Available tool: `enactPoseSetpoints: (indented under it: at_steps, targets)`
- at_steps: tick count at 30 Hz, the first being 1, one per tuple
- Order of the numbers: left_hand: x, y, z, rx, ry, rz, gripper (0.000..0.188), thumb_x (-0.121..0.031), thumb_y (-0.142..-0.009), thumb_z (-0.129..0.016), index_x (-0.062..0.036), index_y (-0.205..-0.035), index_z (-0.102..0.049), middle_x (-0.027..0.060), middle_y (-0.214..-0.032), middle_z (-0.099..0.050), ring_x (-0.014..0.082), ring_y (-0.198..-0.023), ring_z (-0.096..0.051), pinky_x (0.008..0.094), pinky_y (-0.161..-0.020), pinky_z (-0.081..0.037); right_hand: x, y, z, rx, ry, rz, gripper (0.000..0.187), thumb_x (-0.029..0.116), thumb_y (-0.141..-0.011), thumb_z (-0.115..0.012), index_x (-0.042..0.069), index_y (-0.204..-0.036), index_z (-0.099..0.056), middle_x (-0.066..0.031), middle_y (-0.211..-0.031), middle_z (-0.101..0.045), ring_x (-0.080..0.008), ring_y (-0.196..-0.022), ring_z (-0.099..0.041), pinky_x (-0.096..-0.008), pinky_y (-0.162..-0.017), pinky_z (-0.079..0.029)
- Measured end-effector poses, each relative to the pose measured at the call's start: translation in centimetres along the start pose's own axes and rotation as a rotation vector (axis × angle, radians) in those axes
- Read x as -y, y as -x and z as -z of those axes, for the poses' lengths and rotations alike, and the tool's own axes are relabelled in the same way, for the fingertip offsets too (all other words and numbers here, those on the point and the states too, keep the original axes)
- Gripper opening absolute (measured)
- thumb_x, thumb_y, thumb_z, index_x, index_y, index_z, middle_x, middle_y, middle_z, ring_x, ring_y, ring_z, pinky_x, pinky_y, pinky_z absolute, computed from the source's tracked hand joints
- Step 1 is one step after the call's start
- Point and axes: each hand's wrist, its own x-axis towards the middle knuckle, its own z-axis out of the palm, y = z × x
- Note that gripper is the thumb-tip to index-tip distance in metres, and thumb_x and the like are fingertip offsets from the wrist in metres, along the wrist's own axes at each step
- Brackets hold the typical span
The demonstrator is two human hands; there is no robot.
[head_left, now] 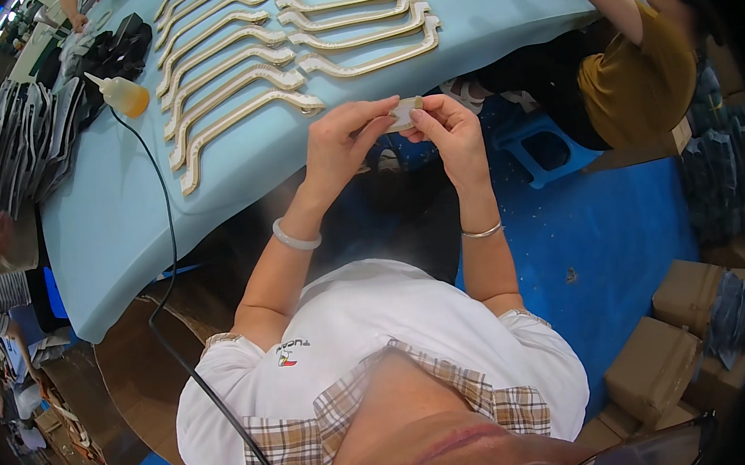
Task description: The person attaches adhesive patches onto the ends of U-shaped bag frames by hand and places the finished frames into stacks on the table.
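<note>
My left hand [343, 139] and my right hand [454, 130] are raised just off the near edge of the table. Between their fingertips they pinch a small pale piece with a beige edge [405, 113]; its full shape is partly hidden by my fingers. On the table beyond my left hand lies a row of curved white strips with beige edges [234, 120]. A second group of similar bent strips [374, 51] lies farther off, straight ahead of my hands.
A light-blue covered table [117, 255] spreads ahead. On it stand a bottle of amber liquid [124, 95] and stacked dark pieces [28, 143]. A black cord [166, 206] hangs over its edge. A co-worker [634, 77], a blue stool [547, 146] and cardboard boxes [655, 367] are at the right.
</note>
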Motion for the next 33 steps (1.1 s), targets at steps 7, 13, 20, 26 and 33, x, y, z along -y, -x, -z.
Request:
enactPoseSetpoints:
  at_steps: [7,13,20,26,33]
  targets:
    - [0.6,-0.2,0.3,0.121,0.224,0.226,0.019,-0.005,-0.083,-0.067,-0.0049,-0.102,-0.069,0.0041,-0.084,-0.068,0.0094,-0.072,-0.061,0.0239,-0.066,-0.05,0.3,-0.2,0.1,0.024,-0.002,-0.006,0.014,0.006,-0.089,-0.061,-0.003,-0.099,-0.062,-0.0092,-0.087,-0.067,-0.012,-0.072,-0.064,-0.0212,-0.065,-0.051]
    - [0.8,-0.8,0.9,0.241,0.291,0.305,0.016,-0.004,-0.085,-0.065,-0.0016,-0.1,-0.066,0.0006,-0.085,-0.066,0.006,-0.074,-0.058,0.0221,-0.069,-0.049,-0.1,-0.2,0.6,0.058,-0.057,-0.056,0.016,0.008,-0.087,-0.064,-0.003,-0.1,-0.061,-0.0082,-0.088,-0.067,-0.0111,-0.073,-0.064,-0.0232,-0.068,-0.053]
    - [0.4,-0.8,0.6,0.193,0.198,0.181,0.013,-0.003,-0.085,-0.063,-0.0037,-0.097,-0.067,0.0046,-0.085,-0.068,0.0113,-0.075,-0.062,0.025,-0.067,-0.05,0.3,-0.6,1.1,0.128,-0.179,-0.14,0.019,0.015,-0.092,-0.06,-0.002,-0.101,-0.061,-0.0095,-0.091,-0.066,-0.0132,-0.078,-0.065,-0.025,-0.072,-0.053]
    - [-0.1,-1.2,0.9,0.198,-0.113,-0.063,0.011,0.001,-0.083,-0.062,-0.0027,-0.092,-0.069,0.0066,-0.089,-0.069,0.0144,-0.076,-0.063,0.0258,-0.068,-0.05,0.4,-0.7,1.0,0.128,-0.011,-0.137,0.02,0.017,-0.093,-0.059,-0.002,-0.099,-0.061,-0.0091,-0.091,-0.066,-0.0127,-0.078,-0.064,-0.0249,-0.073,-0.053]
    - [0.3,-0.8,0.2,0.157,0.233,0.142,0.014,-0.007,-0.087,-0.063,-0.0008,-0.099,-0.063,0.0031,-0.086,-0.064,0.0094,-0.076,-0.058,0.0224,-0.067,-0.047,0.4,-0.4,0.6,0.081,0.042,-0.07,0.016,0.01,-0.09,-0.061,-0.004,-0.098,-0.061,-0.0073,-0.088,-0.067,-0.0097,-0.077,-0.063,-0.0224,-0.07,-0.052]
